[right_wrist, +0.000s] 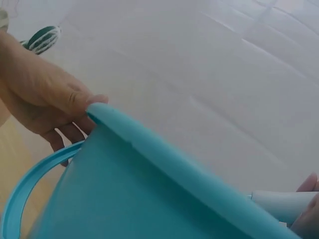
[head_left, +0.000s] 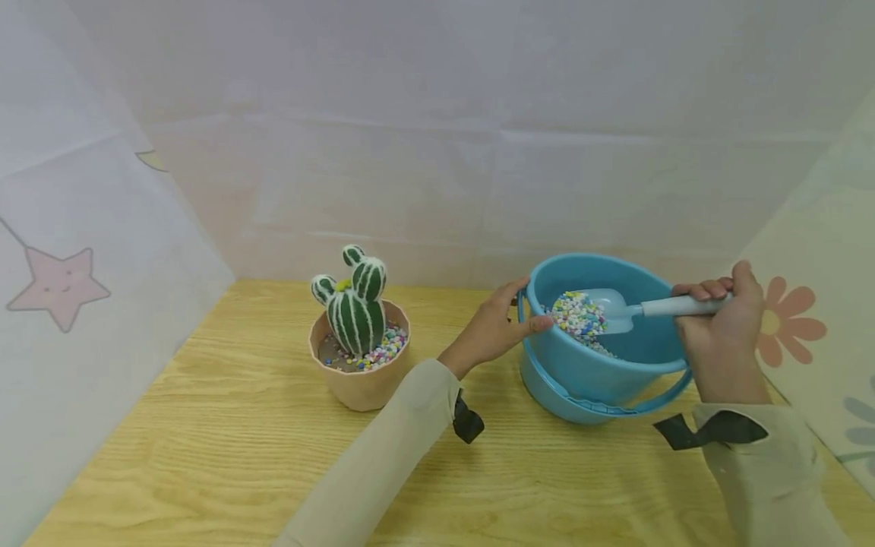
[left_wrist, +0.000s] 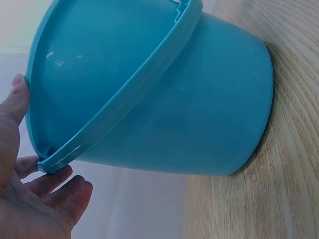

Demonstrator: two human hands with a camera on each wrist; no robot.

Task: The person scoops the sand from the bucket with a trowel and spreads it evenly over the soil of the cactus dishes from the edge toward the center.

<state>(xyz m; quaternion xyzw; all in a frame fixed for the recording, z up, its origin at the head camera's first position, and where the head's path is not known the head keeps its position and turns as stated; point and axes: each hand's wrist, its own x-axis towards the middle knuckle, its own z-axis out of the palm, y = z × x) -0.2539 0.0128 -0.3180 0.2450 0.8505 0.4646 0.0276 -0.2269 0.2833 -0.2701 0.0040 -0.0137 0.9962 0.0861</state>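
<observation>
A light blue bucket with its handle hanging down stands tilted at the right side of the table. My left hand pinches its rim on the left, thumb over the edge and fingers outside near the handle's joint. In the left wrist view that hand is at the rim too. My right hand grips the white handle of a small clear-bladed shovel. Colourful pebbles lie heaped on its blade inside the bucket, with more pebbles below. The blade is hidden in the right wrist view.
On the table's left half stands a peach pot holding a green-and-white cactus and colourful pebbles over part of its brown surface. The wooden table is bounded by pale cloth walls at the back and both sides.
</observation>
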